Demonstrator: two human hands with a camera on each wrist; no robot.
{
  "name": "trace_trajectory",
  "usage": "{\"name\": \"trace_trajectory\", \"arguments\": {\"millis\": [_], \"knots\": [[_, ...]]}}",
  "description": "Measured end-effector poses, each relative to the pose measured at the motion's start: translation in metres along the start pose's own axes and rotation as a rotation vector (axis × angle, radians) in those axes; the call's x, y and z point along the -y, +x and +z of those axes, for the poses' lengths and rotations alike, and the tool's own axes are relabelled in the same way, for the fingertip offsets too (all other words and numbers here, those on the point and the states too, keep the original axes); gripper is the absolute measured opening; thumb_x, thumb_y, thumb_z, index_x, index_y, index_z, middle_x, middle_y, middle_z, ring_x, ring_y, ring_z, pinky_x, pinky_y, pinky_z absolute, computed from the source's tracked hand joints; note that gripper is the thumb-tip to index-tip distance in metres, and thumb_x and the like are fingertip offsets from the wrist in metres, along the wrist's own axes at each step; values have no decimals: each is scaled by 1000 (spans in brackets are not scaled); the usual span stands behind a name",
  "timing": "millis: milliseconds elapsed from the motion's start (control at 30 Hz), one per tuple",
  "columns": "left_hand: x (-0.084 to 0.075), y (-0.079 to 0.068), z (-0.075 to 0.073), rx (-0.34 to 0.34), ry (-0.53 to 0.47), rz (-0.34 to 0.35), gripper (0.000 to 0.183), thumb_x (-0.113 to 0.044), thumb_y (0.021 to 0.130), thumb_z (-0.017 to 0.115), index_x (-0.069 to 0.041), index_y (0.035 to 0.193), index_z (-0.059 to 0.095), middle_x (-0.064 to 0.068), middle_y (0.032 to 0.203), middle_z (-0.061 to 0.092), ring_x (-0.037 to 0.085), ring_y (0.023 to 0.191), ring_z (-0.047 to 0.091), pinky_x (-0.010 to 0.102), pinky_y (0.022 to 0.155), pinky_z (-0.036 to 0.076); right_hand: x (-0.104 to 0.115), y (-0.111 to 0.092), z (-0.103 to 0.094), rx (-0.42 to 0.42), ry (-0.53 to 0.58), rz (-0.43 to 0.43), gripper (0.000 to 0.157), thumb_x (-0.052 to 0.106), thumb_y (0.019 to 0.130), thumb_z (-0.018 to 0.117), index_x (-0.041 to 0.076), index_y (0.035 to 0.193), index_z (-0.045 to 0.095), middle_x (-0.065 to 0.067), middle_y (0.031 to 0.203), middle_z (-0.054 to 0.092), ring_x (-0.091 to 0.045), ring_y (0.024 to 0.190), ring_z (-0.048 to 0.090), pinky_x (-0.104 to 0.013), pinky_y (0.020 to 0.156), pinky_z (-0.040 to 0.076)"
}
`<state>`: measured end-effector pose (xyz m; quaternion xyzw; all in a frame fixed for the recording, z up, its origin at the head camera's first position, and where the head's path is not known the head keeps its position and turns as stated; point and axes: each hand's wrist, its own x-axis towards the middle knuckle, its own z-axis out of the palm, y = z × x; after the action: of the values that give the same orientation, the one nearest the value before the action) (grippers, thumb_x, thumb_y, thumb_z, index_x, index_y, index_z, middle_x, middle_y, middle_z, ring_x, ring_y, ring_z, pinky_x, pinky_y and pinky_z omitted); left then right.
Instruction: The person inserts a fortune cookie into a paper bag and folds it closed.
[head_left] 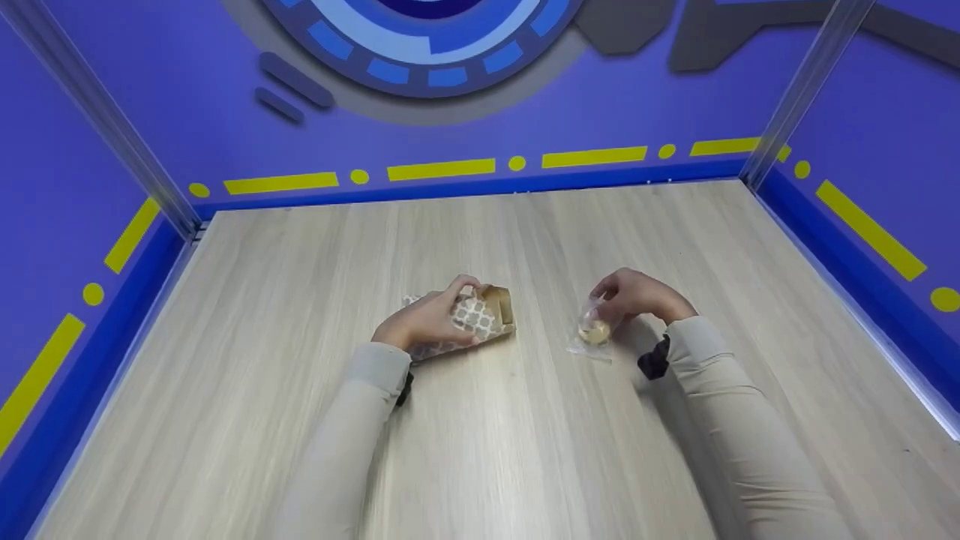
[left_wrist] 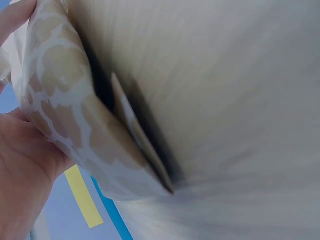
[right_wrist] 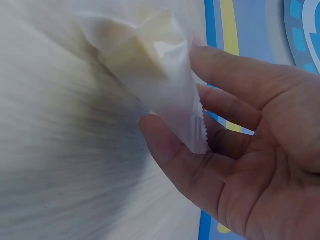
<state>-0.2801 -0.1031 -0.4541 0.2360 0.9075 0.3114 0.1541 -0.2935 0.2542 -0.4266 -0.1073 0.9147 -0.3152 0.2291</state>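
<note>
My left hand grips a paper bag with a grey-and-white lattice pattern, lying on its side. Its brown mouth gapes toward the right. In the left wrist view, the bag shows a folded flap along its lower edge, close to the tabletop. To the right of the bag, my right hand pinches a clear plastic packet by one end. Inside the packet is a pale yellow piece, perhaps a biscuit, blurred in both views. The right wrist view shows the serrated end of the packet between thumb and fingers.
Both hands work over a light wood-grain table. Blue-purple panels with yellow markings border the table at the back and both sides, and metal posts stand at the back corners.
</note>
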Motion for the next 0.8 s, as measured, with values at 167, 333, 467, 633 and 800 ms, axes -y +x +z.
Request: {"name": "trace_trajectory", "arguments": {"millis": [167,333,467,633,800], "knots": [[0,0,0,2,-6,3,80,-33,73,80,-38,136,31,5,83,56,17,69,50,32,64,44,-2,1,-1,4,11,-8,37,16,84,70,-2,115,62,-19,107,63,-16,79,60,-33,70,53],[0,-1,0,2,-9,6,80,-33,73,80,-38,136,31,2,81,54,15,67,49,32,63,44,-2,2,-2,-24,15,-36,30,13,84,69,-1,111,63,-16,100,66,-14,75,59,-30,66,50],[0,0,0,6,-5,13,80,-32,74,79,-37,137,30,-1,73,48,13,59,44,30,58,42,-1,4,-2,-44,39,-49,26,10,86,66,-2,108,63,-10,91,66,-11,68,55,-28,63,48],[0,0,0,11,2,14,80,-33,75,79,-36,137,29,-3,70,44,13,57,41,29,55,40,0,5,-3,-62,85,-25,22,7,87,57,-2,106,63,-2,81,63,-10,65,54,-30,63,50],[0,0,-1,11,10,10,81,-35,74,80,-36,137,30,0,75,49,15,62,45,30,58,42,2,4,-5,-96,97,-21,22,7,88,54,-1,108,61,-5,85,61,-12,68,53,-30,64,50]]}}
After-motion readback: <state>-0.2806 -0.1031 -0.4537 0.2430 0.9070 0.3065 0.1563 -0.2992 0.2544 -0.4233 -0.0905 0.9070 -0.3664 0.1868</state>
